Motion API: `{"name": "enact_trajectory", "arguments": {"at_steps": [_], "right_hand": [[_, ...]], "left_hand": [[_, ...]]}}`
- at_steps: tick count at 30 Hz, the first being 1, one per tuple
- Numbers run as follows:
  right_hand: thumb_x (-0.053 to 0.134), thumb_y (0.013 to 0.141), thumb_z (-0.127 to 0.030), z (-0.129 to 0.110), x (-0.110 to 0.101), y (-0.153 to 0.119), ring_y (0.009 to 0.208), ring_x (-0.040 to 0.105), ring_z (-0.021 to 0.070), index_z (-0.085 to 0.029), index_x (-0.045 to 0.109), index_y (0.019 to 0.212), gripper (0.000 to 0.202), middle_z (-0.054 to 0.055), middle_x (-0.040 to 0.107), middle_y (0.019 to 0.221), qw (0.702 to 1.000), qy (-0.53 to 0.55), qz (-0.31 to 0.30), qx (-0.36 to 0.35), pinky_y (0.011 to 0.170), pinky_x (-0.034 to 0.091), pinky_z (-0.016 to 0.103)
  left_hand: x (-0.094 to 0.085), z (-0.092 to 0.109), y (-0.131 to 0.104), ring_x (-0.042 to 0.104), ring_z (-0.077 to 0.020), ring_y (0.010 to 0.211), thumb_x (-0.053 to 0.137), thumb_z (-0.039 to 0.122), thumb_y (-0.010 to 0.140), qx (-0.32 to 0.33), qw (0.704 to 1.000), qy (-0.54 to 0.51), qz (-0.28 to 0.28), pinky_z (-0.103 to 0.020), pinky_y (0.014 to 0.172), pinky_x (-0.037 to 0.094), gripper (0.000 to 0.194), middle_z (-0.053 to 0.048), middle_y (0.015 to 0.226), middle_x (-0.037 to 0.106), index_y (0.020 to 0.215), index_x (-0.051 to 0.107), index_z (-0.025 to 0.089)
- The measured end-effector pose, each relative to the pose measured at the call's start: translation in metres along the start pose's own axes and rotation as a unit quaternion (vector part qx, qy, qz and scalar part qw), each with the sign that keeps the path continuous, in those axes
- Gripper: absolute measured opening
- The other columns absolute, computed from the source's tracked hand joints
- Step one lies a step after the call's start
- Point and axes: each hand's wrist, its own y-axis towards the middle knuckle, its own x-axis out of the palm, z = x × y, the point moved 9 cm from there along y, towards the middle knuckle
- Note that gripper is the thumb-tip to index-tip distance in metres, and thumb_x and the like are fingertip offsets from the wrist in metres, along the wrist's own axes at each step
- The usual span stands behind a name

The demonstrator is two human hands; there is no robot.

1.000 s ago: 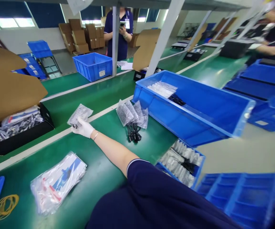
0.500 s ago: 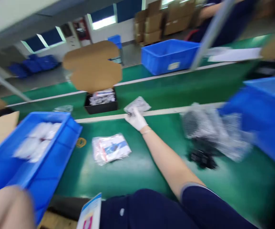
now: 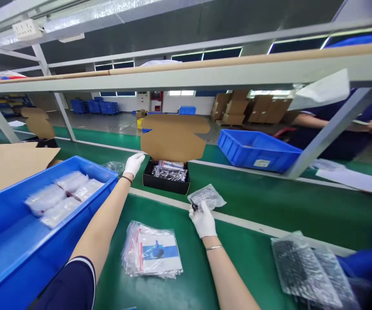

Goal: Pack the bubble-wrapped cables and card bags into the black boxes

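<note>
My right hand (image 3: 203, 220), in a white glove, has its fingers closed on the near edge of a clear bubble-wrap bag (image 3: 210, 196). A small black piece (image 3: 194, 207) shows by the fingertips. My left hand (image 3: 134, 165), gloved too, reaches out with fingers stretched, just left of a black box (image 3: 165, 185); whether it touches the box or its lid is unclear. The box's brown cardboard lid (image 3: 174, 140) stands up, and inside lie wrapped parts (image 3: 169, 173). A stack of clear bags with printed sheets (image 3: 160, 252) lies on the green bench before me.
A blue bin (image 3: 85, 211) at left holds several white wrapped packs (image 3: 59, 211). Bubble-wrapped dark items (image 3: 305, 271) lie at right. Across the belt stands another blue bin (image 3: 259, 150), beside a slanted metal post (image 3: 330, 133). A shelf beam (image 3: 205, 77) crosses overhead. Another person works at far right.
My left hand has come up from the lower left to beside the black box. My right hand still holds the bubble-wrap bag. The view has tilted upward, showing the shelf.
</note>
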Motion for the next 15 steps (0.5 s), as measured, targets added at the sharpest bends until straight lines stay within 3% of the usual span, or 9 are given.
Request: {"name": "enact_trajectory", "arguments": {"at_steps": [3,8,12,15], "right_hand": [[0.076,0.064,-0.042,0.004,0.002,-0.001,0.055,0.059,0.0139,-0.021,0.059,0.078,0.03,0.001,0.066,0.07,1.0,-0.007,-0.006,-0.003,0.047,0.049,0.024],[0.081,0.059,-0.039,0.019,-0.002,0.003,0.065,0.063,0.0169,-0.019,0.063,0.08,0.034,0.003,0.068,0.077,0.999,0.015,-0.031,0.028,0.059,0.052,0.028],[0.082,0.06,-0.04,0.014,-0.001,-0.003,0.078,0.065,0.0191,-0.017,0.063,0.09,0.042,0.004,0.068,0.088,0.999,-0.017,-0.038,0.017,0.071,0.053,0.032],[0.079,0.064,-0.044,-0.011,0.01,-0.007,0.076,0.063,0.0178,-0.018,0.059,0.09,0.042,0.003,0.065,0.088,0.994,-0.086,-0.046,-0.057,0.067,0.052,0.031]], "left_hand": [[0.046,-0.016,0.028,0.045,-0.0294,0.124,0.057,0.015,0.083,0.025,0.991,0.125,-0.032,-0.043,0.108,0.028,0.019,-0.014,0.125,0.06,0.098,0.068,0.014],[0.125,-0.025,0.057,0.024,-0.0282,0.14,0.054,0.003,0.078,0.091,0.954,0.258,-0.126,-0.049,0.113,0.01,0.045,-0.013,0.131,0.056,0.12,0.06,0.017],[0.161,-0.038,0.061,0.034,-0.0304,0.134,0.059,0.023,0.085,0.075,0.925,0.324,-0.183,-0.056,0.11,0.017,0.028,-0.014,0.121,0.06,0.111,0.062,0.013],[0.178,-0.037,0.046,0.049,-0.027,0.12,0.048,0.039,0.093,0.072,0.914,0.338,-0.212,-0.049,0.103,0.033,0.033,-0.012,0.116,0.061,0.108,0.062,0.014]]}}
